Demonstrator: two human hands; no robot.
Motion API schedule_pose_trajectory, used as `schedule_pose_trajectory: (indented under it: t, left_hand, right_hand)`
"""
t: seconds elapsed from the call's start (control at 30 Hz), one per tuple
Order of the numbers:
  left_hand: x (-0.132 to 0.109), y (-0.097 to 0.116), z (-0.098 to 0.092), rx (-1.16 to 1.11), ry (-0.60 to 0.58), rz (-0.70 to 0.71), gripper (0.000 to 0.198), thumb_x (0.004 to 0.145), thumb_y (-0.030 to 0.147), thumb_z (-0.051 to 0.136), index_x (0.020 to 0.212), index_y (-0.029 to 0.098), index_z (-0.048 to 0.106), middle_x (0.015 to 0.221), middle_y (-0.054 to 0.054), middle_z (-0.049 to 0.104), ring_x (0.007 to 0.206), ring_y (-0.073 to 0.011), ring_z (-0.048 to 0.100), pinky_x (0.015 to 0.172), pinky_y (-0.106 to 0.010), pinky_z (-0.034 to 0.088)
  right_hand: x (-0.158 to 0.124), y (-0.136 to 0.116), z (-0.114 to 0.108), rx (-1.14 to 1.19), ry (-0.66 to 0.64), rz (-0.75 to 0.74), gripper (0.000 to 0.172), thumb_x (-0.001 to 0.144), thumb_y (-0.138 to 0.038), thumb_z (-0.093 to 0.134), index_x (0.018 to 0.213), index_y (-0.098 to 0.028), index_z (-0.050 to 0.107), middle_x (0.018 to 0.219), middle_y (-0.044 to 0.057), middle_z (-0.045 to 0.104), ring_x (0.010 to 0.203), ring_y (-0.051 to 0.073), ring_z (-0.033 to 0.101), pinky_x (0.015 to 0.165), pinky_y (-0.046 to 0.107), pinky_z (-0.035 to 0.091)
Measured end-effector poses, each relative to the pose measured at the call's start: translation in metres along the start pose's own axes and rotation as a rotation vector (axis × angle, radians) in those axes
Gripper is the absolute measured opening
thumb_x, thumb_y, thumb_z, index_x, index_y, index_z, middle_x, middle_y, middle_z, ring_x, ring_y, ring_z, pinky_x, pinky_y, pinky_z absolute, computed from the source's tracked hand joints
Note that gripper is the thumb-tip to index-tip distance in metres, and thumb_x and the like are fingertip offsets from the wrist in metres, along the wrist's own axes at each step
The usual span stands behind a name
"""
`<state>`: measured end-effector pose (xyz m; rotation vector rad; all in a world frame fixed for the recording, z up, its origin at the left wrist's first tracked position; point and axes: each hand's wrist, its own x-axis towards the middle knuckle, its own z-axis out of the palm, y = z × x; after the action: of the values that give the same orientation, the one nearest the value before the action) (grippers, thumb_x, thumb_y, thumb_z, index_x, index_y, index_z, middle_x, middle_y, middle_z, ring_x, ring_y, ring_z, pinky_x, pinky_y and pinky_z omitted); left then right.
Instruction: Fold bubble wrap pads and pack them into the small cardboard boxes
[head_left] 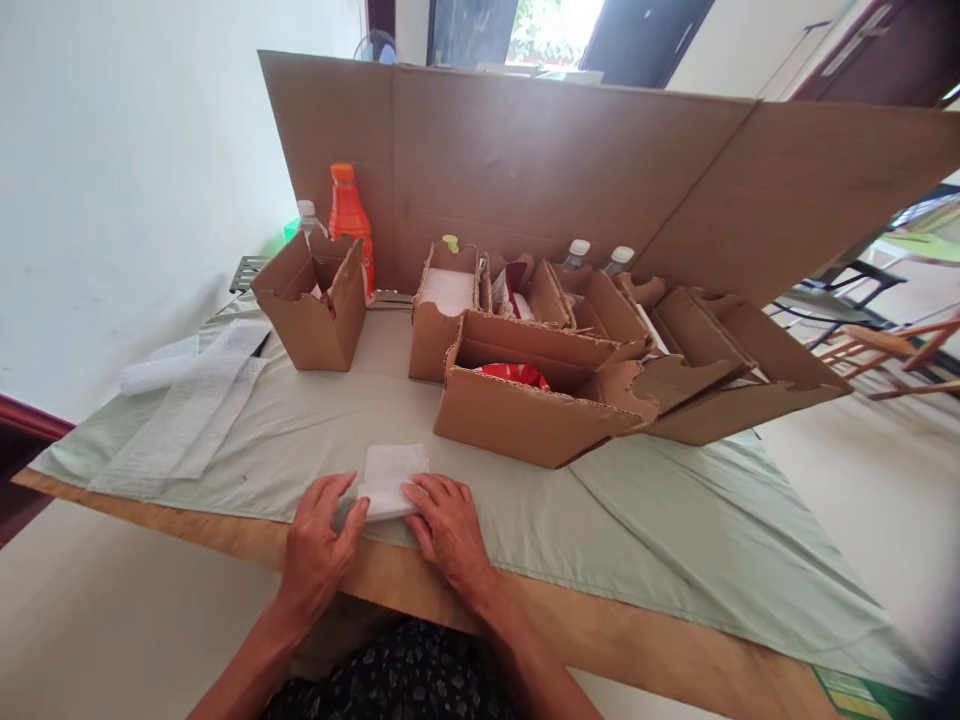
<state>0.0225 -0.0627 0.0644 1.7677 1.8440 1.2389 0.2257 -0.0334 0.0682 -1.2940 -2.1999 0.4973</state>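
A white folded piece of foam or bubble wrap (396,468) lies on the green cloth near the table's front edge. At its left end is my left hand (322,535), fingers apart and curved, the thumb close to the wrap's edge. My right hand (448,515) rests its spread fingers on the wrap's right side. Neither hand is closed round it. Flat strips of bubble wrap (191,405) lie to the left, beside a rolled piece (154,375).
Open cardboard boxes stand behind: one at the left (319,325), a wide one with a red packet (517,415), and several more to the right. An orange bottle (349,215) and clear bottles stand before a tall cardboard panel (525,170).
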Motion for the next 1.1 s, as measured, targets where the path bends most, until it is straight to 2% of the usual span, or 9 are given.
schedule_pose_trajectory:
  t: [0.17,0.33,0.47,0.53,0.6,0.77,0.9,1.0,1.1]
  left_hand:
    - [-0.028,0.021,-0.011,-0.595,-0.153,-0.571,0.055,0.081,0.050,0.072,0.124,0.017,0.062,0.123,-0.012,0.070,0.114,-0.0277,0.066,0.102,-0.042,0.050]
    - [-0.025,0.046,-0.001,-0.969,-0.331,-0.676,0.056,0.078,0.044,0.076,0.124,0.014,0.064,0.116,-0.012,0.074,0.114,-0.0282,0.066,0.102,-0.039,0.049]
    - [-0.018,0.059,-0.003,-0.798,-0.404,-0.580,0.045,0.081,0.039,0.070,0.119,0.015,0.067,0.106,-0.009,0.075,0.100,-0.0248,0.068,0.090,-0.033,0.052]
    - [-0.017,0.064,-0.005,-0.624,-0.515,-0.434,0.035,0.082,0.031,0.066,0.114,0.017,0.069,0.102,-0.007,0.075,0.094,-0.0229,0.068,0.086,-0.031,0.052]
    - [-0.019,0.067,-0.004,-0.489,-0.614,-0.268,0.028,0.081,0.024,0.062,0.108,0.020,0.070,0.099,-0.005,0.073,0.092,-0.0214,0.068,0.083,-0.029,0.052]
    - [-0.033,0.060,0.016,-0.337,-0.678,-0.043,0.032,0.076,0.017,0.058,0.104,0.025,0.071,0.095,-0.002,0.074,0.088,-0.0194,0.070,0.080,-0.026,0.054]
    - [-0.033,0.048,0.032,-0.325,-0.679,-0.048,0.048,0.071,0.016,0.063,0.116,0.029,0.067,0.108,-0.001,0.076,0.098,-0.0203,0.072,0.088,-0.027,0.056]
    - [-0.023,0.041,0.037,-0.450,-0.699,0.028,0.055,0.078,0.030,0.069,0.132,0.030,0.061,0.108,-0.003,0.076,0.093,-0.0208,0.073,0.085,-0.028,0.059]
    - [-0.016,0.034,0.045,-0.488,-0.464,0.044,0.051,0.090,0.052,0.060,0.137,0.030,0.058,0.111,-0.006,0.075,0.097,-0.0225,0.073,0.090,-0.033,0.059]
  right_hand:
    - [-0.006,-0.008,-0.008,0.162,0.044,0.125,0.028,0.092,-0.016,0.063,0.119,-0.022,0.071,0.110,0.006,0.077,0.100,0.023,0.068,0.089,0.037,0.051]
    - [-0.026,-0.025,-0.023,0.448,-0.054,0.213,0.018,0.093,-0.025,0.061,0.106,-0.025,0.073,0.109,0.004,0.074,0.104,0.022,0.066,0.095,0.035,0.049]
    - [-0.032,-0.015,-0.038,0.548,0.022,0.305,0.045,0.087,-0.045,0.066,0.126,-0.023,0.063,0.126,0.010,0.065,0.108,0.025,0.062,0.098,0.039,0.048]
    - [-0.034,-0.009,-0.048,0.706,-0.049,0.315,0.070,0.081,-0.056,0.069,0.140,-0.023,0.052,0.134,0.012,0.061,0.110,0.025,0.062,0.098,0.040,0.049]
    - [-0.036,-0.006,-0.057,0.809,-0.150,0.318,0.078,0.074,-0.060,0.074,0.140,-0.022,0.052,0.130,0.011,0.063,0.109,0.025,0.062,0.096,0.038,0.049]
    - [-0.043,-0.013,-0.079,0.560,-0.286,0.382,0.023,0.079,-0.033,0.070,0.098,-0.020,0.072,0.092,0.002,0.072,0.086,0.019,0.062,0.078,0.029,0.045]
    - [-0.043,-0.016,-0.107,0.325,-0.388,0.321,0.030,0.077,-0.020,0.071,0.107,-0.022,0.072,0.102,0.003,0.074,0.092,0.020,0.065,0.086,0.030,0.045]
    - [-0.036,-0.014,-0.159,0.273,-0.327,0.270,0.023,0.080,-0.020,0.070,0.103,-0.023,0.073,0.096,0.001,0.075,0.086,0.018,0.067,0.081,0.026,0.049]
    - [-0.019,-0.007,-0.234,0.168,-0.035,0.207,0.015,0.087,-0.034,0.068,0.098,-0.026,0.072,0.089,0.000,0.075,0.079,0.017,0.069,0.072,0.025,0.053]
